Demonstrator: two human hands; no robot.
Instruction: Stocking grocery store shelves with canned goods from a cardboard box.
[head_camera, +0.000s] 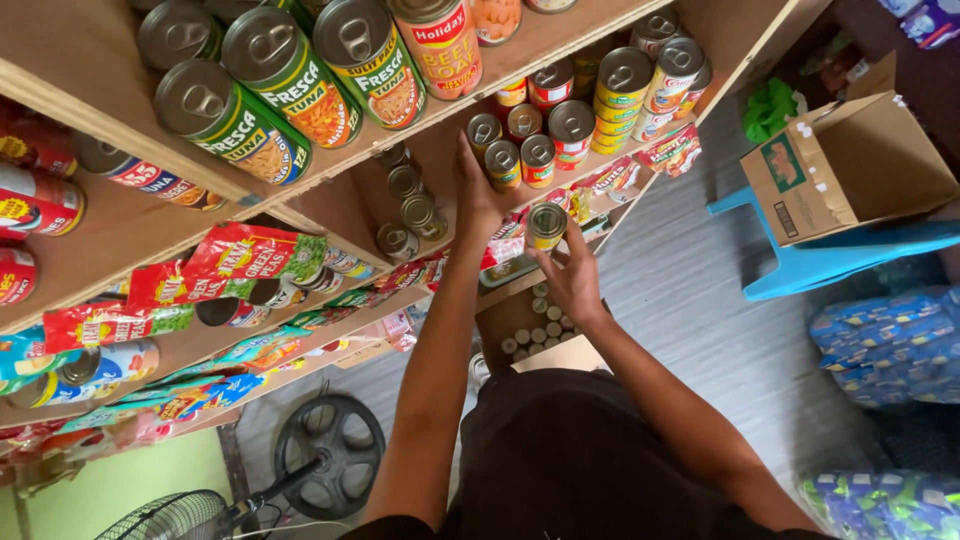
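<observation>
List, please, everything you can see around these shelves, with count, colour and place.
wooden shelves: several tiers, light brown, left and centre
green-labelled cans: four, top shelf
red cans: a few, far left
small cans: many, mixed colours, middle shelf
red and green pouches: several, lower shelf
carton of cans: one, brown, on the floor below
cardboard box: one, brown, on the blue stool
fan: one, black, bottom left
left hand: at the middle shelf
right hand: holding the yellow-labelled can
</observation>
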